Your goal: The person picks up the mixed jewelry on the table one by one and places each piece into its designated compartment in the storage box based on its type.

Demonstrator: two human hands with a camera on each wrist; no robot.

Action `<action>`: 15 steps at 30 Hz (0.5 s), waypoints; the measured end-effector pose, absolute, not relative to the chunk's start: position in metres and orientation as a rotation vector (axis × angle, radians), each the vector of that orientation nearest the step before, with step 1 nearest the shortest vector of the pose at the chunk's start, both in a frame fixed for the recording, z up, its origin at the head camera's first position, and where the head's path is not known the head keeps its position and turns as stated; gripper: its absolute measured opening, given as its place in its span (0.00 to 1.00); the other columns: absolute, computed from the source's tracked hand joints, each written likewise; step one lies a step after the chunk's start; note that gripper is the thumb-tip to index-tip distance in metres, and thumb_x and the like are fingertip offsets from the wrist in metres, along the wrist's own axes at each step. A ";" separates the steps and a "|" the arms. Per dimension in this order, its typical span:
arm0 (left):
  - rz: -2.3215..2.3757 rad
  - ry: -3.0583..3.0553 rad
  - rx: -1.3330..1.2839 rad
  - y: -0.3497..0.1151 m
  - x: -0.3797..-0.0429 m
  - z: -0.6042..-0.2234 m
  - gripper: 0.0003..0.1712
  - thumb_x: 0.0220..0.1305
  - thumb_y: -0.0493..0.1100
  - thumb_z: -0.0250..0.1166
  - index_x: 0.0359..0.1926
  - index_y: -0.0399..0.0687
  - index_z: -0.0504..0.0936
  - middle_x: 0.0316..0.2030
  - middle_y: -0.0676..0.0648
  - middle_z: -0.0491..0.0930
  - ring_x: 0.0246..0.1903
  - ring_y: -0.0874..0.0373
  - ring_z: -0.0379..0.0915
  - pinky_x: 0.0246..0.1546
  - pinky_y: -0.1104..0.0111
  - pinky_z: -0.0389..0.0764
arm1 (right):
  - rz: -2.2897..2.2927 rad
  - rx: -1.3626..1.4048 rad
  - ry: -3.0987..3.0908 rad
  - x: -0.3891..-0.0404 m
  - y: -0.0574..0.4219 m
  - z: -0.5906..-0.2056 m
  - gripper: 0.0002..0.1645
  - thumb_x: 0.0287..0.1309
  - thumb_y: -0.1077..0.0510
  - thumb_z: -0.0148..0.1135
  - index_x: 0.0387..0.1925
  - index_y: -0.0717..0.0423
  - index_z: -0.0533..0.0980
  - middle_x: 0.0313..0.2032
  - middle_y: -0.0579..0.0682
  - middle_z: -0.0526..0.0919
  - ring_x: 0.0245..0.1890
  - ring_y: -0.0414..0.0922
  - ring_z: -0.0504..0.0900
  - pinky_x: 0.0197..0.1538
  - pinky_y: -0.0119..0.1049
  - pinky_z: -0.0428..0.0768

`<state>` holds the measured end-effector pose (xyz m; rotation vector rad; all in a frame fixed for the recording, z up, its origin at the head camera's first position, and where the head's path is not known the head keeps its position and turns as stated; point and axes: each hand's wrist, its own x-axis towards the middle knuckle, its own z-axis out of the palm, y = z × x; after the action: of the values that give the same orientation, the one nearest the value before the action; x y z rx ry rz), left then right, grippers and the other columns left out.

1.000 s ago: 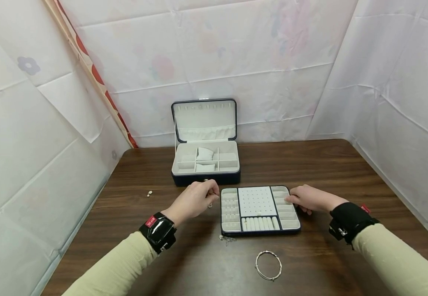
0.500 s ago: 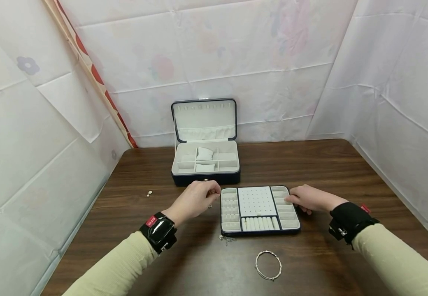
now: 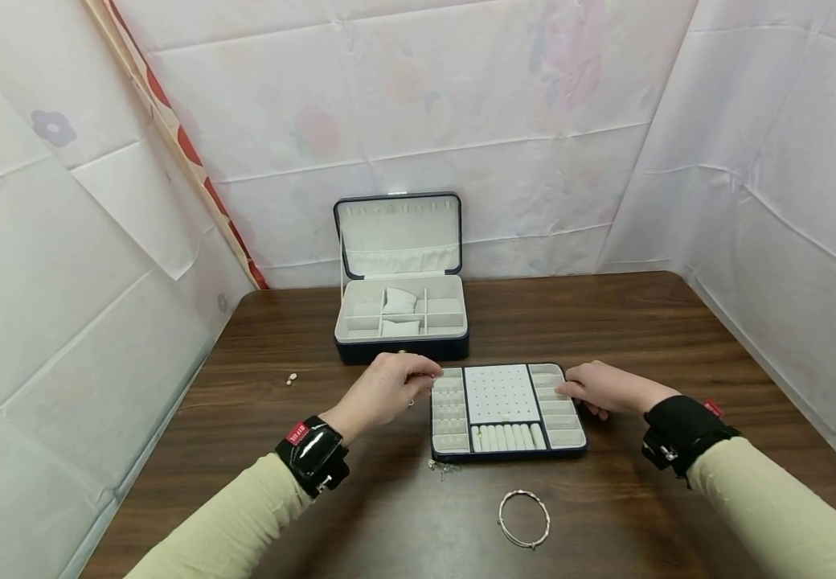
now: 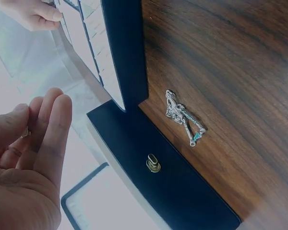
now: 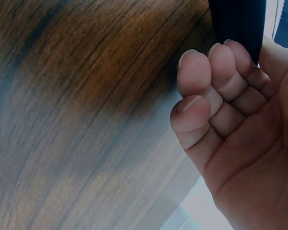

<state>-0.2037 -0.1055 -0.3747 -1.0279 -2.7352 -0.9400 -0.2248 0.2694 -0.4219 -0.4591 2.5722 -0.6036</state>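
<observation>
Near the centre of the head view, the left hand (image 3: 385,390) hangs at the upper left corner of the jewelry tray (image 3: 501,394). In the left wrist view its grip is closed on a small shiny piece (image 4: 26,132), caught between thumb and fingers at the left of the frame and mostly covered by them; its exact shape is too small to tell. The other fingers extend past the piece, and in that view they stand apart from the tray.

The right hand (image 3: 599,388) holds the tray's right edge, right of centre in the head view: the thumb rests over the rim, while the fingers curl against the dark outer side, as the upper right of the right wrist view shows.

The tray lies flat on the wooden tabletop (image 3: 628,322), just in front of the open jewelry box (image 3: 403,350), which holds two white cushions (image 3: 399,301). A silver chain (image 4: 185,120) lies beside tray and box, right of centre in the left wrist view. Lower in the head view are another fine chain (image 3: 443,468), by the tray's lower left corner, and a bangle (image 3: 547,523). Two tiny pale pieces (image 3: 291,379) lie farther left.
</observation>
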 end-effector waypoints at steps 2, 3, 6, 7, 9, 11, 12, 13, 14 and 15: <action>-0.917 -2.725 -1.044 -0.105 -0.204 -0.375 0.09 0.67 0.33 0.68 0.45 0.47 0.90 0.33 0.53 0.86 0.25 0.69 0.74 0.31 0.73 0.79 | -0.605 -0.464 2.570 -0.225 0.269 -0.422 0.17 0.78 0.48 0.51 0.33 0.53 0.74 0.19 0.48 0.73 0.16 0.43 0.74 0.30 0.37 0.74; -0.914 -2.722 -1.049 -0.105 -0.204 -0.375 0.09 0.66 0.33 0.68 0.45 0.47 0.90 0.34 0.53 0.86 0.26 0.68 0.74 0.32 0.73 0.79 | -0.610 -0.461 2.569 -0.225 0.269 -0.422 0.17 0.78 0.49 0.51 0.33 0.53 0.74 0.19 0.48 0.73 0.16 0.43 0.74 0.30 0.37 0.74; -0.898 -2.725 -1.044 -0.104 -0.203 -0.374 0.08 0.65 0.34 0.69 0.43 0.47 0.90 0.36 0.53 0.87 0.28 0.67 0.74 0.33 0.73 0.79 | -0.613 -0.463 2.568 -0.224 0.269 -0.422 0.17 0.78 0.49 0.51 0.33 0.54 0.74 0.19 0.48 0.73 0.16 0.43 0.74 0.30 0.38 0.74; -0.903 -2.730 -1.040 -0.104 -0.203 -0.374 0.08 0.66 0.34 0.69 0.43 0.47 0.90 0.36 0.53 0.87 0.28 0.67 0.74 0.33 0.73 0.79 | -0.613 -0.459 2.570 -0.224 0.269 -0.422 0.17 0.78 0.48 0.51 0.33 0.54 0.74 0.19 0.48 0.73 0.16 0.43 0.74 0.30 0.38 0.74; -0.918 -2.739 -1.033 -0.103 -0.203 -0.374 0.06 0.67 0.33 0.68 0.41 0.47 0.88 0.33 0.52 0.86 0.28 0.67 0.74 0.31 0.73 0.79 | -0.612 -0.452 2.573 -0.224 0.269 -0.423 0.17 0.78 0.48 0.52 0.34 0.54 0.74 0.19 0.49 0.73 0.16 0.44 0.74 0.30 0.38 0.74; -0.924 -2.748 -1.016 -0.102 -0.203 -0.375 0.06 0.68 0.34 0.67 0.41 0.48 0.87 0.32 0.53 0.85 0.28 0.66 0.74 0.31 0.73 0.78 | -0.609 -0.455 2.577 -0.224 0.270 -0.423 0.17 0.78 0.48 0.52 0.34 0.54 0.74 0.19 0.49 0.73 0.16 0.43 0.74 0.30 0.38 0.74; -0.929 -2.748 -1.009 -0.102 -0.203 -0.375 0.06 0.68 0.34 0.66 0.41 0.48 0.87 0.31 0.53 0.83 0.28 0.66 0.73 0.31 0.72 0.77 | -0.609 -0.457 2.579 -0.224 0.270 -0.423 0.17 0.78 0.48 0.52 0.34 0.54 0.74 0.19 0.49 0.73 0.16 0.43 0.74 0.30 0.38 0.74; -0.929 -2.751 -1.002 -0.101 -0.202 -0.375 0.06 0.68 0.34 0.66 0.41 0.48 0.86 0.30 0.54 0.82 0.28 0.65 0.73 0.31 0.72 0.77 | -0.610 -0.459 2.579 -0.224 0.270 -0.423 0.17 0.78 0.48 0.52 0.34 0.54 0.74 0.19 0.49 0.73 0.16 0.43 0.74 0.30 0.38 0.74; -0.925 -2.754 -0.993 -0.101 -0.202 -0.375 0.06 0.68 0.34 0.66 0.40 0.49 0.86 0.30 0.55 0.81 0.29 0.65 0.72 0.31 0.72 0.77 | -0.612 -0.460 2.578 -0.224 0.270 -0.424 0.17 0.78 0.48 0.52 0.34 0.54 0.74 0.19 0.49 0.73 0.16 0.43 0.74 0.30 0.38 0.74; -0.922 -2.758 -0.982 -0.101 -0.202 -0.375 0.06 0.67 0.34 0.65 0.40 0.50 0.85 0.30 0.56 0.80 0.29 0.64 0.72 0.31 0.72 0.76 | -0.613 -0.462 2.578 -0.224 0.270 -0.424 0.17 0.78 0.48 0.52 0.34 0.54 0.74 0.19 0.49 0.73 0.16 0.43 0.74 0.30 0.38 0.74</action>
<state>-0.2017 -0.1008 -0.3751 -0.9816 -2.7583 -0.9221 -0.2243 0.2702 -0.4235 -0.4616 2.5776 -0.6132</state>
